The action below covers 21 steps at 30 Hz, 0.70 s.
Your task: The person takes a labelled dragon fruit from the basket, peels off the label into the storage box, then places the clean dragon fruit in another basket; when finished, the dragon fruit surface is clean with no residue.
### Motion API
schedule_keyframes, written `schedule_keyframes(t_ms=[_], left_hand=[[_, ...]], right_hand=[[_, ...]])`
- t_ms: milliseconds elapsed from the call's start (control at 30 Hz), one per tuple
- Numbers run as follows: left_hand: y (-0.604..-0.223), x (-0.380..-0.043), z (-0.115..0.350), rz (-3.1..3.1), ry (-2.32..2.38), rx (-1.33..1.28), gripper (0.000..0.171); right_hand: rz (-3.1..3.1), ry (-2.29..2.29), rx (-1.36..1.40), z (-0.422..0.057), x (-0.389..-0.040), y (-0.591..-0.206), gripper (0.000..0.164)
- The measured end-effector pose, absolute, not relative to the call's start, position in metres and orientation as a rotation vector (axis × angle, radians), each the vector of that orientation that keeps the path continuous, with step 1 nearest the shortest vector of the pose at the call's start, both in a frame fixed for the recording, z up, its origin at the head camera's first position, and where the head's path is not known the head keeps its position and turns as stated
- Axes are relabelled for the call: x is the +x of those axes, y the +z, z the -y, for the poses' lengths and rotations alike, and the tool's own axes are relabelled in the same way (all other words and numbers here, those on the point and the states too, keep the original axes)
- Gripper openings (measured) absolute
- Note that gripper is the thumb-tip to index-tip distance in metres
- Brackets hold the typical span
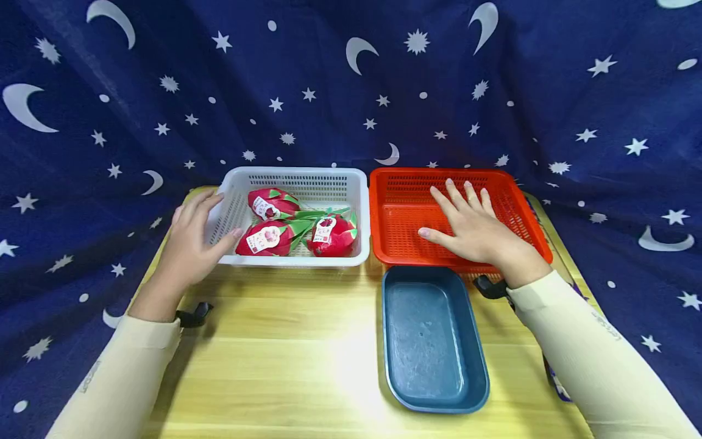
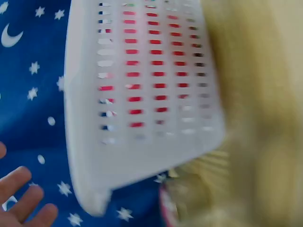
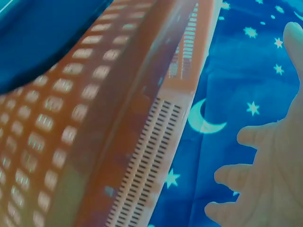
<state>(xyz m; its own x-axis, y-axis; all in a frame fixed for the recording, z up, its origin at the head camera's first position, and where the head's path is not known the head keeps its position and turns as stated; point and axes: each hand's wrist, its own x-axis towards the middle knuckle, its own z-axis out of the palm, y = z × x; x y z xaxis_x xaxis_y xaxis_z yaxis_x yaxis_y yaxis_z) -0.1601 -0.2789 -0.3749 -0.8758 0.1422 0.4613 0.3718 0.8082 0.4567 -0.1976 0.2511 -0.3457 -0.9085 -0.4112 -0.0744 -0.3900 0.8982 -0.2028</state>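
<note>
In the head view my left hand (image 1: pixel 192 241) is beside the left end of a white perforated basket (image 1: pixel 296 262), with its fingers loosely bent and nothing in them. Inside that basket lie three red dragon fruits with green leaf tips and white labels: one at the back (image 1: pixel 280 200), one at front left (image 1: pixel 282 239) and one at the right (image 1: pixel 340 239). My right hand (image 1: pixel 474 231) is spread above a red perforated basket (image 1: pixel 406 222), palm down. The left wrist view shows fingertips (image 2: pixel 26 203) apart from the white basket's wall (image 2: pixel 147 165).
A dark blue rectangular tray (image 1: pixel 430 341) stands in front of the red basket on the wooden table (image 1: pixel 274 347). Behind the baskets hangs a blue cloth (image 1: pixel 329 73) with moons and stars. A dark patterned object, partly covered by my right sleeve, lies at the table's right edge.
</note>
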Motion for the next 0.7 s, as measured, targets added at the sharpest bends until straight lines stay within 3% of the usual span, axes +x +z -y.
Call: schedule_keyframes(t_ms=[200,367,700], left_hand=[[-0.411,-0.135,0.288,2.253,-1.093,-0.057,0.051],[-0.436,-0.129,0.285,2.062,-1.482,0.175,0.042],[-0.461,-0.131,0.273,1.681,-1.962,0.12,0.044]], right_hand=[[-2.936,-0.321,-0.663,-0.233,-0.201,-0.347,0.099],[-2.92,-0.336,-0.707,-0.216,-0.206,-0.35,0.099],[-2.902,-0.375,-0.799,-0.183,-0.214,-0.356,0.101]])
